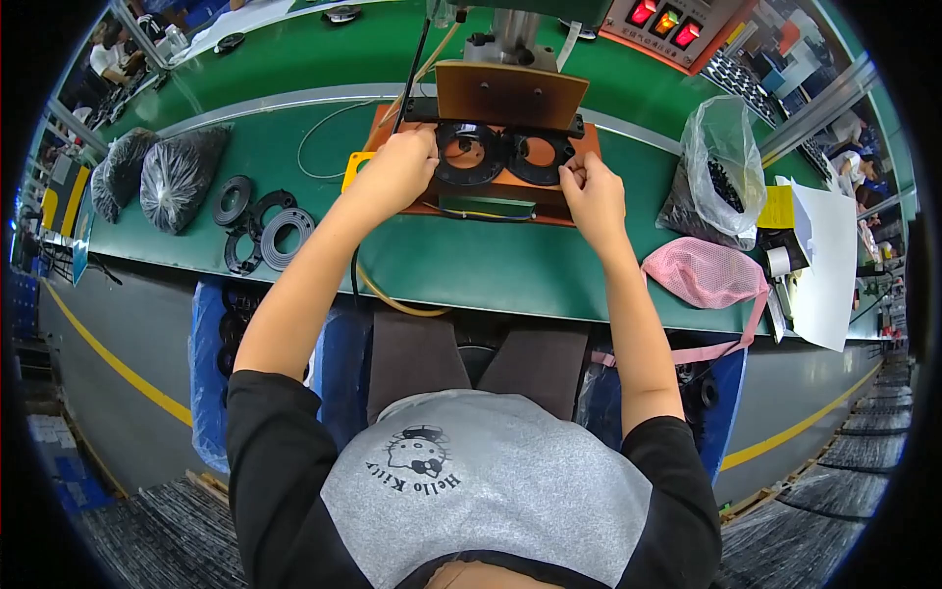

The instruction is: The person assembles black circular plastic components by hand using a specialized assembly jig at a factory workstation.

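Note:
Two black plastic rings, the left one [469, 177] and the right one [539, 175], lie side by side on the orange base of a press [502, 192]. My left hand [397, 172] is closed at the outer edge of the left ring, thumb and fingertips pinching its rim. At the outer edge of the right ring, my right hand [596, 194] is closed too, its fingers bent and touching the rim. Just above the rings hangs the press's amber-brown plate [510, 95]. Whether the two rings are joined is hard to see.
Loose black and grey rings [287, 239] lie on the green table at left, near bags of small dark parts [183, 179]. On the right are an open plastic bag [721, 177], a pink mesh cap [703, 272] and papers [824, 260]. A control box [675, 27] with lit switches stands beyond.

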Available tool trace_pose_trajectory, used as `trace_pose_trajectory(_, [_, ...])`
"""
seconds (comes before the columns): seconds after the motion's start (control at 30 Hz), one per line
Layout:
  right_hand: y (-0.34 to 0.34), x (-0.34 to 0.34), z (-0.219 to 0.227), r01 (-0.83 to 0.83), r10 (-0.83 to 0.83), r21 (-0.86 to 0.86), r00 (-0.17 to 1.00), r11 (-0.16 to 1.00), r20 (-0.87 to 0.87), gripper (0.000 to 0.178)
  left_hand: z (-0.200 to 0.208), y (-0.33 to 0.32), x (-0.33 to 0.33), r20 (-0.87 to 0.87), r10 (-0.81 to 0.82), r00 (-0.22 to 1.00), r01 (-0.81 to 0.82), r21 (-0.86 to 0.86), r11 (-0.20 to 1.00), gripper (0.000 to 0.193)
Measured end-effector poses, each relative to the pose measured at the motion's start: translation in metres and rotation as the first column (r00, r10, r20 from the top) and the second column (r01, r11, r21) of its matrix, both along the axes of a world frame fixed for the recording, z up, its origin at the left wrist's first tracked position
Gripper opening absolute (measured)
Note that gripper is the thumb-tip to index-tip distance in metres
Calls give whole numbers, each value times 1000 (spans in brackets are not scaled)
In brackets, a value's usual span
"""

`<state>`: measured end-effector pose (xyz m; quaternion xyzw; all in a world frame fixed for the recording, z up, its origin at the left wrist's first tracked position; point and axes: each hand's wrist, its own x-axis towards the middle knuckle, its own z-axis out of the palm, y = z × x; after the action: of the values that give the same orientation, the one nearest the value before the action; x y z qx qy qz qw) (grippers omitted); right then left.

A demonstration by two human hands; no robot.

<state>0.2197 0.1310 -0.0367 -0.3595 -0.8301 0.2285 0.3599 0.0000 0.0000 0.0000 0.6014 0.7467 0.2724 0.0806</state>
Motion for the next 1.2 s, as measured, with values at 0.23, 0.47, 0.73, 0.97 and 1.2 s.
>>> trace_pose_trajectory(0.23, [-7, -1, 1, 44, -44, 36, 999, 998, -3, 14, -13, 1, -12, -42, 43, 998, -41, 36, 999, 12])
trace_pose_trajectory(0.47, [-2, -3, 0, 90, -91, 92, 996, 992, 10, 15, -13, 11, -16, -68, 66, 995, -64, 28, 998, 11])
trace_pose_trajectory(0.73, [-4, 3, -1, 137, -128, 102, 988, 985, -88, 18, 0, 5, -11, -117, 101, 988, -102, -1, 995, 16])
trace_pose_trajectory(0.97, [-18, 41, -44, 120, -168, 320, 978, 940, 126, 33, -38, -67, -22, -11, 298, 954, -282, 293, 914, 33])
trace_pose_trajectory(1.2, [-21, 43, -49, 98, -158, 404, 980, 909, 117, 51, -55, -61, -12, -193, 330, 924, -248, 354, 902, 42])
